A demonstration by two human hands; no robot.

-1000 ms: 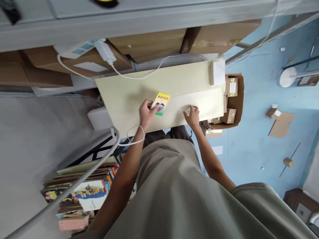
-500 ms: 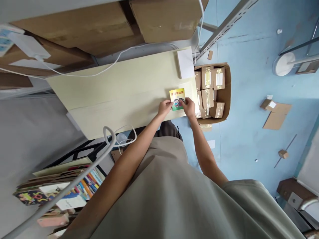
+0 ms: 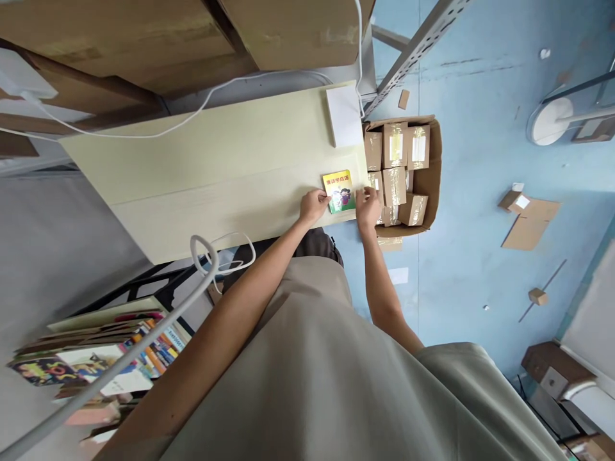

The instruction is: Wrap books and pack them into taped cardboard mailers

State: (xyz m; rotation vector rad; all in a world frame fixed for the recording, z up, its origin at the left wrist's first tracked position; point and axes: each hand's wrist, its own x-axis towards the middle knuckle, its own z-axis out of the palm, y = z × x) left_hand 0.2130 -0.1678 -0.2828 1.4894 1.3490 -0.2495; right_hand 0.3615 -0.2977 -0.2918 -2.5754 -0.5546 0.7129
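Note:
A small square booklet [image 3: 339,191] with a yellow and green cover, red Chinese characters and cartoon children lies at the right end of the pale tabletop [image 3: 216,160]. My left hand [image 3: 314,206] pinches its left edge between thumb and fingers. Just off the booklet's right side, my right hand [image 3: 369,207] is at the table's right edge with its fingers curled together. Whatever those fingers may hold is hidden or too small to make out. Behind the booklet stands a white stack that looks like paper or cards [image 3: 346,115].
Right of the table, an open carton [image 3: 435,173] holds several small taped boxes. Large cardboard boxes [image 3: 125,38] and a white cable [image 3: 192,118] line the back. A grey curved rod [image 3: 139,352] crosses the lower left, above stacked books [image 3: 158,352].
My right hand has come off the booklet's cover and moved a little to its right. My left hand stays at the left edge. The whole view has shifted slightly.

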